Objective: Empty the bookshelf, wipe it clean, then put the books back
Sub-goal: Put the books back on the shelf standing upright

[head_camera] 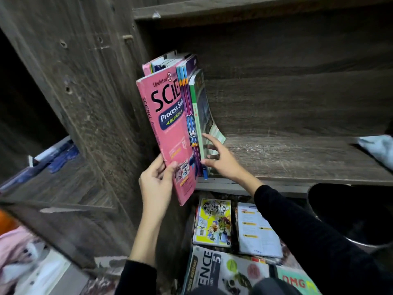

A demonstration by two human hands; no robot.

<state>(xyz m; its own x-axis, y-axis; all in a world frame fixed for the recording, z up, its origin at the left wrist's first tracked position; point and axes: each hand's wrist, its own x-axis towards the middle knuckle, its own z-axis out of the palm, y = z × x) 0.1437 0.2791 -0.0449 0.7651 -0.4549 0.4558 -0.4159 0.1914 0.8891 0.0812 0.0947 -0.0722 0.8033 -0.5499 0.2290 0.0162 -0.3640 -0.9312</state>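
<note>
A pink science book [168, 133] stands at the left end of the dark wooden bookshelf [297, 158], its lower corner hanging past the shelf's front edge. My left hand [156, 184] grips that lower corner, thumb on the cover. Several thin books [194, 124] stand upright just right of it, against the shelf's side wall. My right hand [221, 158] touches the outermost green book [204, 116] with spread, straight fingers, holding the row up. That green book's cover bows outward at the bottom.
Several books [214, 224] lie flat on the floor below the shelf. A pale cloth [378, 147] rests at the shelf's right end. A black rounded object [350, 211] sits at lower right. Blue items [57, 156] lie on a side ledge at left.
</note>
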